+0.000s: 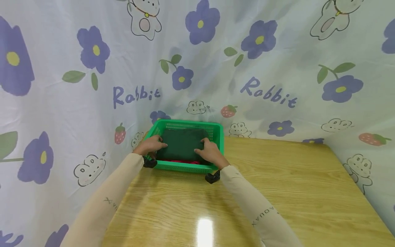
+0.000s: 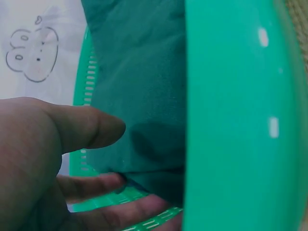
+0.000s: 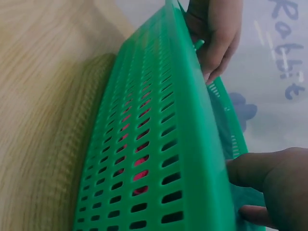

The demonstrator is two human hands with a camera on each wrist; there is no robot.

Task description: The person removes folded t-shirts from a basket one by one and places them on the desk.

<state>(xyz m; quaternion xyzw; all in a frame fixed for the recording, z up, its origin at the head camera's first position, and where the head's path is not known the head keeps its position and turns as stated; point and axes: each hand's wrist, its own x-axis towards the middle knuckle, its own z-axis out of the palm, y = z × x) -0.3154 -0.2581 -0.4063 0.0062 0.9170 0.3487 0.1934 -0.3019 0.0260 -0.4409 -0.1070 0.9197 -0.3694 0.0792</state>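
A folded dark green cloth (image 1: 184,142) lies inside a green plastic basket (image 1: 182,167). At its left side is my left hand (image 1: 150,145). In the left wrist view, that thumb (image 2: 98,127) extends straight over the cloth, while the fingers reach in along its lower edge. My right hand (image 1: 211,152) rests on the right part of the cloth, thumb and index finger spread apart. The right wrist view shows its fingertips (image 3: 252,212) on the fabric behind the basket rim. Something pink-red (image 1: 185,161) shows under the cloth along the front wall.
The basket stands on a wood-grain table (image 1: 277,185), at its back left. A white curtain (image 1: 172,51) printed with flowers and rabbits hangs close behind and to the left. Black wrist-worn devices (image 1: 213,177) sit near the basket's front rim.
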